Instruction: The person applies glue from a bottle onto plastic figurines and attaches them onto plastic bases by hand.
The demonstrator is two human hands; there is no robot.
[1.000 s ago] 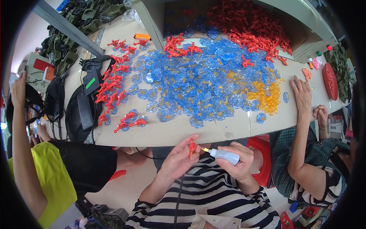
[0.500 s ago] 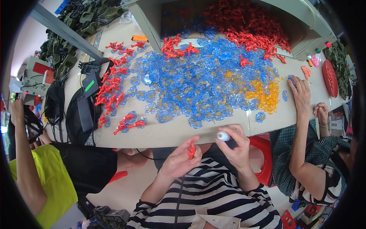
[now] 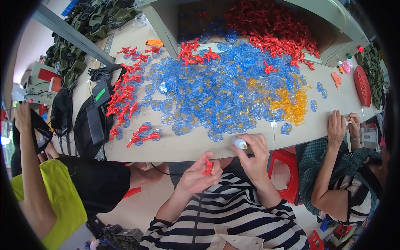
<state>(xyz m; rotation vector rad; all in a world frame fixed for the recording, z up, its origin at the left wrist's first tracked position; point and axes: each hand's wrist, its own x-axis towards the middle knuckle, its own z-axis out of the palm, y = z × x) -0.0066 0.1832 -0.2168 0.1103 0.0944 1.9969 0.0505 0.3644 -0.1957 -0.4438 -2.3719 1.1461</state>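
Note:
A small red plastic figure (image 3: pixel 208 166) is pinched between the thumb and fingers of my left hand (image 3: pixel 197 175), just off the table's near edge. In my right hand (image 3: pixel 255 156) is a small white squeeze bottle (image 3: pixel 240 143), tilted, its narrow tip pointing up and away over the edge. The two hands are apart. Beyond them spreads a wide heap of clear blue plastic pieces (image 3: pixel 212 96), many with amber bits in them. Red figures on blue pieces (image 3: pixel 143 136) lie to the left of my hands, and more red figures (image 3: pixel 125 96) line the heap's left side.
Loose amber pieces (image 3: pixel 293 104) lie at the heap's right. Red figures (image 3: pixel 283 37) fill a shelf box behind. Black pouches and cables (image 3: pixel 93 112) sit at left. One co-worker (image 3: pixel 46 191) is on the left; another's hand (image 3: pixel 336 127) works at right, near a red dish (image 3: pixel 362 86).
My right hand has turned the bottle, so its tip now points away over the table. The right co-worker's hand has drawn back from the table, leaving a blue piece there.

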